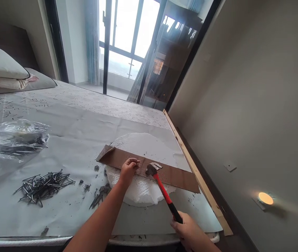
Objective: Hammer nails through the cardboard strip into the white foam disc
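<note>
My right hand [188, 229] is wrapped round the black grip of a claw hammer [162, 187] with a red and black handle. The hammer's head is over a long brown board [181, 177], which is dotted with small holes or nail heads. Just left of the hammer head, my left hand [129, 170] is closed in a pinch above the board; what its fingertips hold is too small to make out. Under the board lies a round white foam slab [149, 141], rough and broken along its near side.
A pile of loose nails [45, 185] lies at left, with a smaller bunch of nails [96, 200] and dark crumbs by the foam. Behind is a clear plastic bag [14, 140]. A grey sheet [77, 129] covers the bed; a wooden rail [191, 161] edges its right side beside the wall.
</note>
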A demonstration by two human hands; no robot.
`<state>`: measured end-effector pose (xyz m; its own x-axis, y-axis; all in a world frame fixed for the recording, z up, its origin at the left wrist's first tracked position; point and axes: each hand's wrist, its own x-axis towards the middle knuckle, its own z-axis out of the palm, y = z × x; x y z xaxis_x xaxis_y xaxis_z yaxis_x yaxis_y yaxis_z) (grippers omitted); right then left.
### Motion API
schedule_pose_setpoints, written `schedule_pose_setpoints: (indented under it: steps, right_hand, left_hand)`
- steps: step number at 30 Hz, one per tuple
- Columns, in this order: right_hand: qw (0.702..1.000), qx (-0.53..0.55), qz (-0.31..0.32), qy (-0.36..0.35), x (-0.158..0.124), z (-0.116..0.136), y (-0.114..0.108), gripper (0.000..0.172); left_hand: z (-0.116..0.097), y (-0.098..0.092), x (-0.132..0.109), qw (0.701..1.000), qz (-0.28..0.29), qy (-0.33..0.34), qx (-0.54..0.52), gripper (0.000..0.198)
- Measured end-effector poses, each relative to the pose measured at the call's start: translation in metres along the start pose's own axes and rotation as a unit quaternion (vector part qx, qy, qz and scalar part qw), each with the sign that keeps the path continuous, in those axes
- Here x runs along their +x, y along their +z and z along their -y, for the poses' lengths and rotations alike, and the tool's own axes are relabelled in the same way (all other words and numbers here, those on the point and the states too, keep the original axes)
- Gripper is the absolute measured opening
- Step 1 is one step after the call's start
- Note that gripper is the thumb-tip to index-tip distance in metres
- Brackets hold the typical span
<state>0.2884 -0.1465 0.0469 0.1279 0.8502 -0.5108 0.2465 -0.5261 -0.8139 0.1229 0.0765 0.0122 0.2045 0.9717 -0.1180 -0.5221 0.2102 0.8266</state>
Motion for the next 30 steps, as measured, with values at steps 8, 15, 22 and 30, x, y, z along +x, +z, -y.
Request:
schedule_pose_setpoints:
  steps: [8, 15, 22, 30]
  right_hand:
    - [0.980, 0.191, 0.040, -0.050, -0.020, 0.000, 0.027, 0.043]
    - [0.925, 0.335, 0.160, -0.084, -0.004, -0.031, 0.060, 0.049]
    - [0.910, 0.353, 0.197, -0.098, -0.004, -0.050, 0.053, 0.048]
    - [0.905, 0.363, 0.192, -0.113, -0.010, -0.047, 0.054, 0.049]
  left_hand:
    - [-0.045, -0.019, -0.019, 0.996, -0.023, 0.076, 0.038, 0.024]
    - [-0.066, -0.115, -0.067, 0.877, -0.159, 0.098, 0.442, 0.021]
    - [-0.058, -0.160, -0.079, 0.682, -0.097, -0.050, 0.723, 0.009]
    - [-0.047, -0.160, -0.075, 0.650, -0.108, -0.061, 0.750, 0.023]
